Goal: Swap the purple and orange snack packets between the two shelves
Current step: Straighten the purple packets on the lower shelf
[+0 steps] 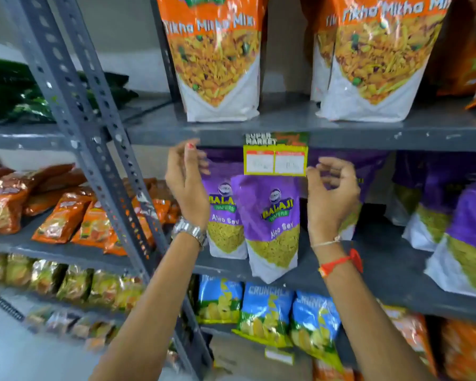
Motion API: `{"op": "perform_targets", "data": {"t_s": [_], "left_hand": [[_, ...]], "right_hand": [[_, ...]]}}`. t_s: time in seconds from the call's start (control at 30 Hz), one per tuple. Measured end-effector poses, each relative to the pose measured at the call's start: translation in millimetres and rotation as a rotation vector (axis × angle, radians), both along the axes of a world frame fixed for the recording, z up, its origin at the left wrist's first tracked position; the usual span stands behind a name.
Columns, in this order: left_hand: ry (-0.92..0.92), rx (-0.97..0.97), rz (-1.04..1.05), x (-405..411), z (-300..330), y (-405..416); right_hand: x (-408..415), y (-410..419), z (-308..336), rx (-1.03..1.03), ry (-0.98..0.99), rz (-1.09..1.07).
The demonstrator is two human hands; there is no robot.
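The front purple packet [270,224] stands on the middle shelf [382,270], at 6 o'clock from the orange packets [217,56]. Left hand [186,177] and right hand [331,193] flank it, fingers loosely spread, empty. Likely light, crinkly, slippery; pinch the top seam.

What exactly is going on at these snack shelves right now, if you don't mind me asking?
A person is reaching toward the purple Aloo Sev packets on the middle shelf. The left hand and right hand are both open, on either side of the front packet, neither gripping it. The orange Tikha Mitha Mix packets stand on the shelf above, so the swap looks not yet done.
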State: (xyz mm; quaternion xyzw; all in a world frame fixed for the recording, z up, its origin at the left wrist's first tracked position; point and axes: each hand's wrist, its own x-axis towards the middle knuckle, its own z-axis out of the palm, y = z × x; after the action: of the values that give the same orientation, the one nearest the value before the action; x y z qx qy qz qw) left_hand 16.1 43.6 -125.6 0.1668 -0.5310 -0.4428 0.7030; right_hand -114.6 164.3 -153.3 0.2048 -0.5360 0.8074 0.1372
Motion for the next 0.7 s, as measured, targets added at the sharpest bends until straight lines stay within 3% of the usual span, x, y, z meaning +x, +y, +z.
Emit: {"op": "perform_targets", "data": {"t_s": [0.2,0.37,0.5,0.7], "left_hand": [[-0.23,0.372,-0.128,-24,-133,37],[-0.356,0.519,-0.287,-43,-170,43],[-0.439,0.735,-0.407,-55,-197,40],[-0.373,0.699,-0.433,-67,-199,50]], "right_hand": [[-51,-8,-108,0.397,-0.209,0.282],[-67,-16,-137,0.681,-0.301,0.56],[-71,-11,-143,0.758,-0.44,0.803],[-75,-4,-147,0.766,-0.411,0.824]]}}
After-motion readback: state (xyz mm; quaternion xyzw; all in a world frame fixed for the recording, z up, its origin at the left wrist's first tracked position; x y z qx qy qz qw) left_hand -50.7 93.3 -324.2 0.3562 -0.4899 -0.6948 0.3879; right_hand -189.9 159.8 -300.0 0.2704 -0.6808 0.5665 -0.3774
